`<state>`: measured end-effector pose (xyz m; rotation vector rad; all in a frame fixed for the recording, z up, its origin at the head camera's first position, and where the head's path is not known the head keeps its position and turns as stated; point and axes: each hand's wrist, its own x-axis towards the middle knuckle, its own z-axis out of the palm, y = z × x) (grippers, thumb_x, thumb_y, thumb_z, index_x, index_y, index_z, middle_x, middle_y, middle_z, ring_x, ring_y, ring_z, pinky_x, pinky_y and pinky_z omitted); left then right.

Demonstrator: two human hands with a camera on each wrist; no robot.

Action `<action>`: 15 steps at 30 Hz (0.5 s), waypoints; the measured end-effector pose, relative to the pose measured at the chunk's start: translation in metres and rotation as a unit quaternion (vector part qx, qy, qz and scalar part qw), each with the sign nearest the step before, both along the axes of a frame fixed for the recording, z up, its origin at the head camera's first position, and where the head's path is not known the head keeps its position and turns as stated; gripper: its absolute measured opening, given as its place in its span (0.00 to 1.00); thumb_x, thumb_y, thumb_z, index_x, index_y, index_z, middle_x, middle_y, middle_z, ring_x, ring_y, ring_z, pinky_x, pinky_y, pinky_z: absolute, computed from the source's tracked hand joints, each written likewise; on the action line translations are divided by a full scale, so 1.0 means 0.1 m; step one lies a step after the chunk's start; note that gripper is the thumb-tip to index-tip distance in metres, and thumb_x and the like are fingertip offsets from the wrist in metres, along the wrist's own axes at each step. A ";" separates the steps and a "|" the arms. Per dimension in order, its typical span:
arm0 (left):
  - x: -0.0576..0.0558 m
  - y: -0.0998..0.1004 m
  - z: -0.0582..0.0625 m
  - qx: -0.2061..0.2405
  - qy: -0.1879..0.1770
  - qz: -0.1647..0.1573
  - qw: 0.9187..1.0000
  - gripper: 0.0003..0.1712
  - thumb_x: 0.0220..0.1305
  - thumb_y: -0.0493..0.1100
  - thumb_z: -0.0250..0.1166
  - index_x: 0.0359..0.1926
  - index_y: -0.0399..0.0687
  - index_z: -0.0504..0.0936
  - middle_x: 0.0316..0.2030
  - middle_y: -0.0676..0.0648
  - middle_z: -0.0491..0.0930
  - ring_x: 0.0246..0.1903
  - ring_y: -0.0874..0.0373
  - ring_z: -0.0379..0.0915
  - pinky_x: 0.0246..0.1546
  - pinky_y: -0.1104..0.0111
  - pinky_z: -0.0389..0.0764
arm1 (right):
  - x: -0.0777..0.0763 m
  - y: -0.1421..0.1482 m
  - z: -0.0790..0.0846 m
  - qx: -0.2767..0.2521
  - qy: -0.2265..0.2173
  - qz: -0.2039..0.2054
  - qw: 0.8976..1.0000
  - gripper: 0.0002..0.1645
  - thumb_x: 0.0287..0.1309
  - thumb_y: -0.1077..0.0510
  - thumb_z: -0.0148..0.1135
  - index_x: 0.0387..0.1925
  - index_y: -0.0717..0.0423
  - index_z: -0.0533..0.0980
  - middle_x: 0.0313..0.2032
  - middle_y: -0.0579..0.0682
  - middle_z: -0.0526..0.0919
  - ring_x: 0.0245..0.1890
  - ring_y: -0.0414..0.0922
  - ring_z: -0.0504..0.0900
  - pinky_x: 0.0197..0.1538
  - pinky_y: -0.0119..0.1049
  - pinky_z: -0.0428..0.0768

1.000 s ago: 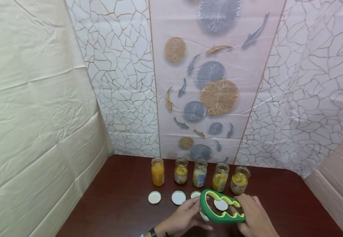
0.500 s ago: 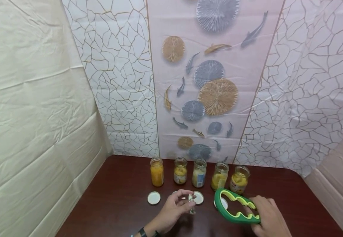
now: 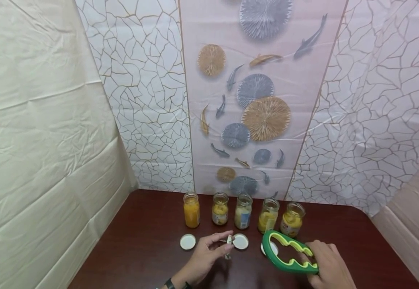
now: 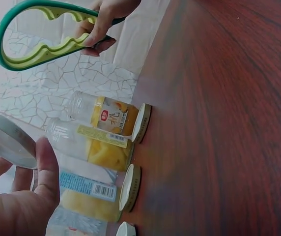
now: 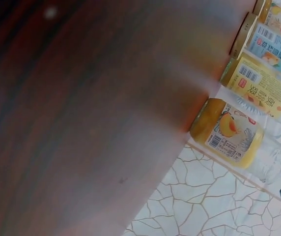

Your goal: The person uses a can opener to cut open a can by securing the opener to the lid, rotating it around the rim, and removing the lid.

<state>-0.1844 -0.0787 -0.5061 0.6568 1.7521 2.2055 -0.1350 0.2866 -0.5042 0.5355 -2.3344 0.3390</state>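
My left hand (image 3: 203, 257) pinches a jar lid (image 3: 229, 245) by its edge between thumb and fingers, with the lid tipped up on its side. In the left wrist view, the same lid (image 4: 8, 140) shows its pale disc face. My right hand (image 3: 328, 263) grips one end of a green and yellow jar opener (image 3: 281, 265) with scalloped inner edges. The opener is held above the table, in front of the rightmost jars. Only a green end of it and a bit of the hand appear in the right wrist view.
Several open glass jars stand in a row at the back, from an orange-filled jar (image 3: 192, 212) to a yellow-filled jar (image 3: 292, 220). Before them lie lids: a left lid (image 3: 187, 241), a middle lid (image 3: 240, 241) and another lid (image 3: 272, 248) partly behind the opener. A patterned cloth (image 3: 158, 120) hangs behind.
My left hand has moved left, away from the opener, carrying the lid turned on its edge. My right hand and the opener shifted right, then stayed nearly still.
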 end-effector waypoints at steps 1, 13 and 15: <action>0.00 -0.01 0.00 0.000 0.004 0.001 1.000 0.24 0.70 0.33 0.65 0.65 0.38 0.78 0.60 0.29 0.77 0.52 0.54 0.79 0.48 0.72 0.83 | 0.00 0.00 0.00 0.000 0.000 0.000 1.000 0.18 0.44 0.62 0.72 0.37 0.44 0.76 0.31 0.33 0.73 0.29 0.34 0.70 0.37 0.34 0.63; 0.03 -0.08 -0.03 0.026 -0.005 0.017 1.000 0.25 0.68 0.33 0.67 0.63 0.24 0.75 0.61 0.24 0.75 0.50 0.59 0.83 0.46 0.73 0.84 | 0.00 -0.01 0.02 0.005 0.004 0.006 1.000 0.18 0.43 0.62 0.72 0.37 0.44 0.76 0.31 0.33 0.73 0.29 0.34 0.69 0.37 0.34 0.62; 0.03 -0.09 -0.03 0.021 -0.007 0.029 0.999 0.24 0.69 0.34 0.67 0.62 0.26 0.77 0.60 0.25 0.77 0.49 0.58 0.84 0.45 0.73 0.84 | 0.00 -0.01 0.01 0.005 0.005 0.007 1.000 0.19 0.42 0.63 0.72 0.37 0.45 0.76 0.31 0.33 0.73 0.29 0.34 0.69 0.37 0.33 0.62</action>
